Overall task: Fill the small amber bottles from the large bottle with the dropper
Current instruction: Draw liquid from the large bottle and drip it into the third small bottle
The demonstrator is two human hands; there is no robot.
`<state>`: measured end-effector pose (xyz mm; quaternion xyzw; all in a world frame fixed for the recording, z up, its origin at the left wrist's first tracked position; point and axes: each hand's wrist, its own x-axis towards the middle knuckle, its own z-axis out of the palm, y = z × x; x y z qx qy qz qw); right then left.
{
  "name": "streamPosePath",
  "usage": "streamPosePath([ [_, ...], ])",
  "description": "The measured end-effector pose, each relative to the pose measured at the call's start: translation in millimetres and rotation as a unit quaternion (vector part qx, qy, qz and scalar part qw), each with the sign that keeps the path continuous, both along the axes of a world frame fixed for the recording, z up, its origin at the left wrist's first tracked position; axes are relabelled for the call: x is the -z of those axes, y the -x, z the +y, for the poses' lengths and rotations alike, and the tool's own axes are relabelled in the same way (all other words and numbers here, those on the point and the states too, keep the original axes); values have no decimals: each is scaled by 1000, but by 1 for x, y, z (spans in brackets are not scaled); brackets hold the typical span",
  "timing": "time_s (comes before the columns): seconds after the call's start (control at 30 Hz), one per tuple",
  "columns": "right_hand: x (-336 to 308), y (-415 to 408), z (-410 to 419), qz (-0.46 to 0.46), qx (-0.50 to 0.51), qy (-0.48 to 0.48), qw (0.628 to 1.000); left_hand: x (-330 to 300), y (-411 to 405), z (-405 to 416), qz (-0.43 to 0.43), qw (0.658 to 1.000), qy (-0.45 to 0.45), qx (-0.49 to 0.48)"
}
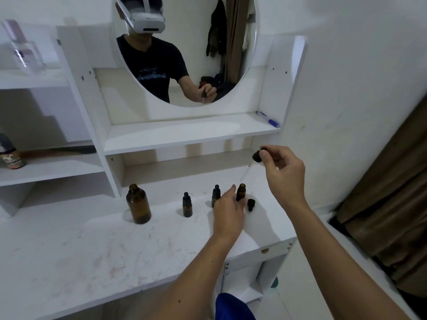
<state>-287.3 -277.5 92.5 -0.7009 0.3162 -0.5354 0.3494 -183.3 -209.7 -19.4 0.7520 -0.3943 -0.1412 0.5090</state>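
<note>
The large amber bottle [138, 205] stands uncapped on the white desk [92, 245]. To its right stand three small amber bottles: one capped [187, 205], a second capped [216, 195] partly behind my left hand, and a third, uncapped [241, 192]. A loose black cap [251, 204] lies right of the uncapped one. My left hand [227, 212] reaches to the uncapped small bottle with fingers extended beside it. My right hand [280, 169] is raised above and to the right, pinching the black bulb of the dropper [258, 155], whose clear glass tube points down-left.
A round mirror [184, 49] hangs above the shelf unit and reflects a person wearing a headset. A blue-and-white pen [268, 119] lies on the upper shelf. A can [11, 155] sits on the left shelf. A brown curtain [388, 215] hangs at right.
</note>
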Motion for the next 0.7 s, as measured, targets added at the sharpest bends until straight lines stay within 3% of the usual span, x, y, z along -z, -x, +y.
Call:
streamPosePath([
  [0.3,-20,-36,33,-103,-78,-28,991,-4,-18,126,-7,999,-32,42],
  [0.43,-26,-71,63,-113,-135,-34,984,-6,-64,195,-50,996,-56,-54],
  [0.57,-29,-105,90,-110,-181,-41,976,-12,-112,238,13,989,-14,-150],
  [0.7,-30,-131,111,-90,-214,-34,972,-13,-133,239,64,983,1,-173],
])
